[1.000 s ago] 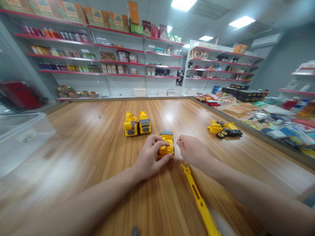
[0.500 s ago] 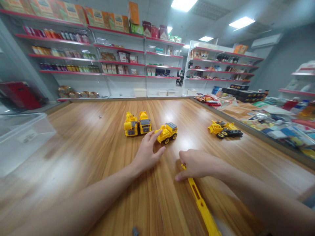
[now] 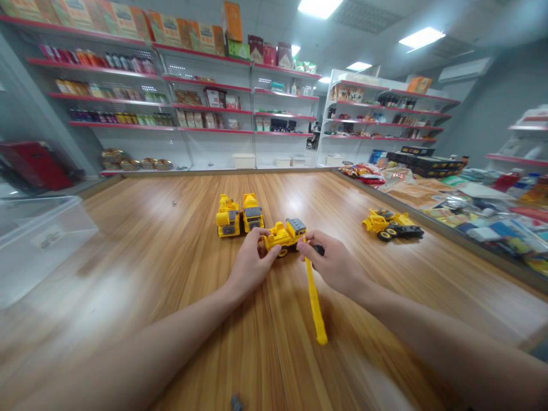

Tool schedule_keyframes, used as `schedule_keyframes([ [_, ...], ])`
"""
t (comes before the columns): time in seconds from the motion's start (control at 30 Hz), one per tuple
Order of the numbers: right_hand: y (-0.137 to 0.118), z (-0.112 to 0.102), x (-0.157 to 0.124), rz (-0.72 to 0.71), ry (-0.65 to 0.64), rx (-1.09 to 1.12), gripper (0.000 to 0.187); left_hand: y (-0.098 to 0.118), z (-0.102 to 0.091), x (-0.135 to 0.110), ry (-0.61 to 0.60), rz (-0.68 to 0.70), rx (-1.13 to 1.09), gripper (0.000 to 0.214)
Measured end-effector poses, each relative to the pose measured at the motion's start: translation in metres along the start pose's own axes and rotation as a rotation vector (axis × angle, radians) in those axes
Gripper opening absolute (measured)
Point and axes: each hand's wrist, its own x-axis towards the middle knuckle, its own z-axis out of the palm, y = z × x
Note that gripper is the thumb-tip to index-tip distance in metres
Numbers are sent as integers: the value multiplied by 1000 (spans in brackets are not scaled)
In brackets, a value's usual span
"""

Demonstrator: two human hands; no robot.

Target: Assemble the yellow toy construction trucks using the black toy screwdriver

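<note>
A yellow toy truck (image 3: 281, 233) with a grey-roofed cab stands on the wooden table. My left hand (image 3: 249, 260) is closed around its left end, thumb on the near side. My right hand (image 3: 331, 260) pinches one end of a long yellow toy crane boom (image 3: 315, 299), close against the cab end of the truck. The boom's free end slants down toward me. A small black piece (image 3: 319, 249) shows at my right fingers; I cannot make out what it is. Two more yellow toy trucks, a left one (image 3: 228, 217) and a right one (image 3: 252, 215), stand side by side just behind my left hand.
A partly built yellow-and-black toy vehicle (image 3: 391, 224) sits to the right. At the front edge lies a small grey part (image 3: 236, 402), and a tiny piece (image 3: 173, 203) rests far left. A clear plastic bin (image 3: 45, 245) stands at left. Packaged goods (image 3: 432, 200) lie beyond the right rim.
My right hand has lifted the boom from the table and brought it forward to the truck's cab end. My left hand has closed on the truck, which has shifted slightly left.
</note>
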Motion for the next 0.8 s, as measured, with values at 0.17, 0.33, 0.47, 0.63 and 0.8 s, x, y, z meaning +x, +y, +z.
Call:
schedule_keyframes([
  [0.17, -1, -3, 4, 13, 222, 363, 32, 5, 0, 0, 13, -23, -126, 18],
  [0.33, -14, -11, 5, -132, 424, 437, 28, 13, -2, -4, -106, -6, -238, 13],
  [0.47, -19, -19, 7, -195, 524, 385, 25, 14, -4, -7, -188, -35, -355, 19],
  [0.63, -16, -20, 9, -208, 534, 349, 25, 12, -4, -9, -205, -2, -338, 31],
  [0.8, -17, -16, 7, -189, 453, 387, 34, 12, -1, -10, -268, -28, -351, 27],
])
